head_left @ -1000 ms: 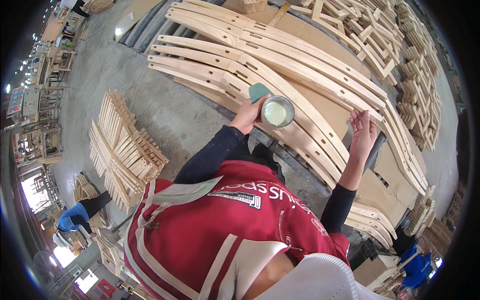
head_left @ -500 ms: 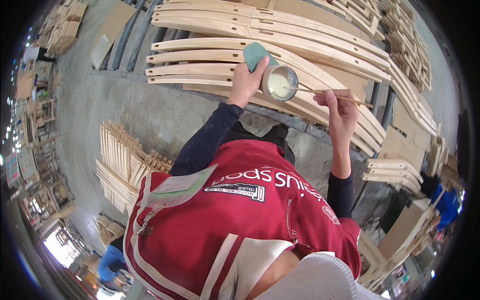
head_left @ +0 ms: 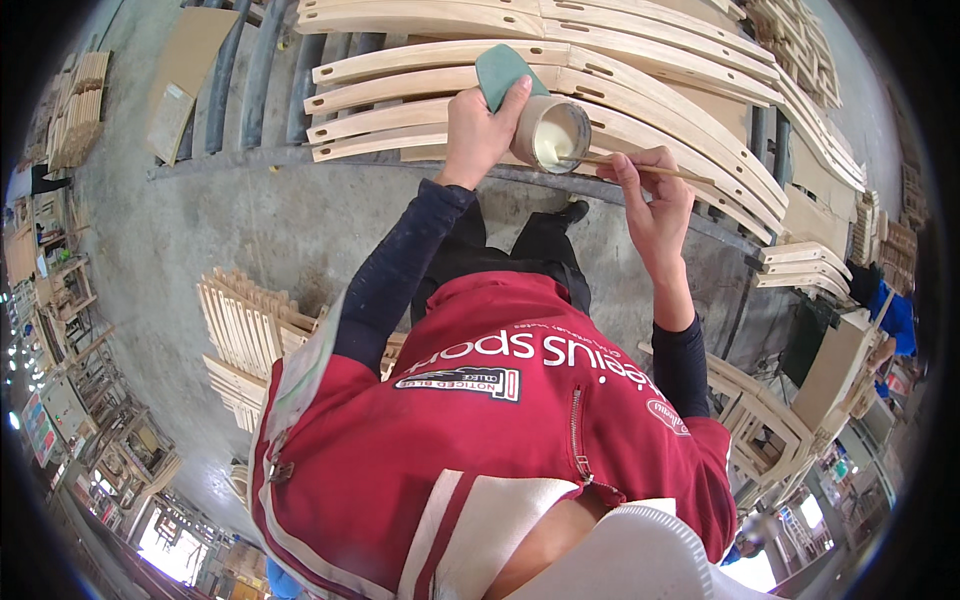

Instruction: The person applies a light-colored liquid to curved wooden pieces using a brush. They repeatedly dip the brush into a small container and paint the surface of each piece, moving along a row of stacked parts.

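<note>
My left hand [head_left: 480, 128] is closed round a small round cup [head_left: 524, 132] and a flat green pad with rounded corners [head_left: 506, 72], which sticks up past the thumb. Creamy, pale liquid [head_left: 556, 133] lies in the tilted cup, its mouth facing me. A thin wooden stick [head_left: 592, 160] is pinched in my right hand [head_left: 656, 192], its tip inside the cup at the liquid. Just beyond and under both hands lie rows of curved, pale wooden slats [head_left: 420, 88] with slots near their ends.
The slats rest on a rack with dark rollers [head_left: 262, 85] and cardboard [head_left: 205, 45]. Stacked wooden pieces [head_left: 240, 330] stand on the concrete floor [head_left: 280, 215] to my left. More curved pieces [head_left: 800, 265] lie at the right, near a person in blue [head_left: 893, 318].
My hands, with the cup, pad and stick, have shifted slightly up and left in view. The stick stays in the cup. The surroundings have shifted, and a shoe now shows below the rack.
</note>
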Available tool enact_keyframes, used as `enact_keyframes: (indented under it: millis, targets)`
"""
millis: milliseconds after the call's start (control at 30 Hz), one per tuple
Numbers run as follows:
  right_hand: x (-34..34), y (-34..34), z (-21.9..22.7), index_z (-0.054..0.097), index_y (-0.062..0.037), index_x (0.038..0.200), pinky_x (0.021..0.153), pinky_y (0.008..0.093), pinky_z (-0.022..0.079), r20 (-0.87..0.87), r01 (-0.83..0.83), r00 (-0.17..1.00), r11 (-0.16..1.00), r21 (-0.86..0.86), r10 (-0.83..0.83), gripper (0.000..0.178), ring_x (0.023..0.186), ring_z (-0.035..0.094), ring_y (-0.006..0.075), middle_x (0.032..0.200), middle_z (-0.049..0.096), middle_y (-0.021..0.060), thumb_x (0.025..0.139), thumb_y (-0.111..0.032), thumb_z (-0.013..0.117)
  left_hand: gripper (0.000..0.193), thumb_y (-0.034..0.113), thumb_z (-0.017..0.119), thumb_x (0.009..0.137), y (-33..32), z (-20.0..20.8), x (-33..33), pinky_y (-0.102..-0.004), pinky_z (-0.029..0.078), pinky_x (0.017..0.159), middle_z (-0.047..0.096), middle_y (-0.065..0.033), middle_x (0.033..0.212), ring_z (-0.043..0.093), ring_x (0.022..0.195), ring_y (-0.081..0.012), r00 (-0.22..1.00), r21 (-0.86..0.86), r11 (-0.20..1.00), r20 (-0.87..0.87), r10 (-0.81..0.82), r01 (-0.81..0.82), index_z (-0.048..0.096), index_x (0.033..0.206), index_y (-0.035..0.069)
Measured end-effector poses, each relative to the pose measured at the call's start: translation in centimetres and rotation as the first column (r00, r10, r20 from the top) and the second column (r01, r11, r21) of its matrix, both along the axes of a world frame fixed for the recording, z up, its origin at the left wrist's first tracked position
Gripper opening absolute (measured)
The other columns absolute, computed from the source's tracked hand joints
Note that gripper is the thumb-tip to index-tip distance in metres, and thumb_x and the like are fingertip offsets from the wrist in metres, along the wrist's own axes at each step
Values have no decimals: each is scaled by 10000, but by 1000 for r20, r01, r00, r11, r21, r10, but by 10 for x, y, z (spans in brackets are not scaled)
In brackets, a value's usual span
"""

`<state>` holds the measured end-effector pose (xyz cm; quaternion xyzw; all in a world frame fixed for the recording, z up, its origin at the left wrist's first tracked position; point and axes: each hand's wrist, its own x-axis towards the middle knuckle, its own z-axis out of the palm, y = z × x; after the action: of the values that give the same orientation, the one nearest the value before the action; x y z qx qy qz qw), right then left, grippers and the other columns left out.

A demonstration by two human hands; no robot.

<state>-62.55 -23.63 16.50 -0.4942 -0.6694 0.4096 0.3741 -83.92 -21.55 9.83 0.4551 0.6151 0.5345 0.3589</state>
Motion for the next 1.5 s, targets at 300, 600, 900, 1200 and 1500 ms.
enact_keyframes:
  millis: [300,600,900,1200,1500]
  targets:
    - [4,-7,-15,539,25,1024,769,302,577,-360,80,904,920,-383,-229,169,876,713,237,944,703,182,980,-134,578,419,375,660,917,-4,-14,-6,-299,487,559,679,-94,648,617,574,-137,999,-60,998,51,8,-5,711,827,-31]
    - [17,-2,-38,540,-5,1046,747,294,589,-421,123,812,824,-553,-404,180,895,712,237,999,694,199,971,-159,598,368,342,665,929,-6,-39,3,-229,458,616,681,-14,796,559,682,-57,981,-186,982,194,-2,39,721,915,-21]
    - [5,-11,-48,557,-20,1016,707,270,580,-461,122,775,817,-563,-433,228,887,708,212,1016,692,186,962,-232,622,402,360,667,911,-9,-54,2,-282,472,607,682,-81,724,595,644,-114,989,-181,983,150,13,14,707,861,-37]
    - [27,8,-65,568,-8,963,688,261,565,-368,373,813,889,-266,-451,195,827,709,185,927,706,156,966,-196,616,384,353,664,918,-20,-64,-15,-284,480,633,687,-69,737,600,668,-114,995,-229,973,93,48,-26,712,882,-27]
    - [24,26,-113,603,2,935,721,248,546,-16,439,898,897,56,-439,187,829,713,153,885,725,101,941,-177,656,421,378,654,920,-28,-62,-29,-298,487,654,691,-82,732,610,680,-129,989,-234,972,135,62,-29,708,861,-35]
